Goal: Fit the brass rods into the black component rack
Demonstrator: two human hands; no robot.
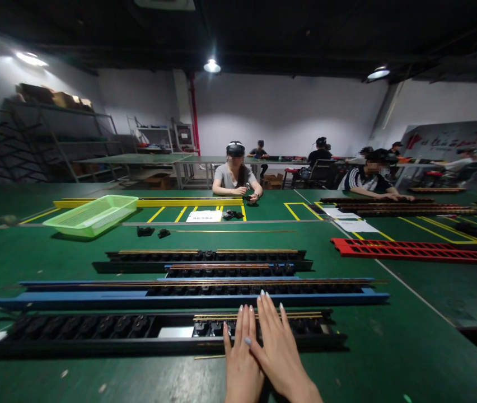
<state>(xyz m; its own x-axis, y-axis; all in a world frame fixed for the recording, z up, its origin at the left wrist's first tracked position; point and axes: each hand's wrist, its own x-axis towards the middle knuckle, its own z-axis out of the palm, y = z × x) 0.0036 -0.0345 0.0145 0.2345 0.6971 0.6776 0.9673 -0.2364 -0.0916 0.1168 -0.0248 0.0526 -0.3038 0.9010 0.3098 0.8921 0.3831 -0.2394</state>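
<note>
My left hand (243, 355) and my right hand (279, 348) lie flat side by side over the nearest black channel rail (108, 348). Their fingers are stretched forward, and the right thumb rests across the back of the left hand. Neither hand grips anything. In the left part of that rail sits a row of black blocks (73, 326). Thin brass rods (309, 315) lie along its right part, partly hidden by my fingers. Just past my fingertips runs a blue channel rail (74, 299) with black blocks and long thin rods.
Farther back lie another black rail (138, 267), small black parts (145, 231) and a green plastic basket (96, 215). A red slotted rail (410, 250) is on the right. Across the table a person (236, 173) sits by a yellow rail (188, 202); another person (366, 178) works farther right.
</note>
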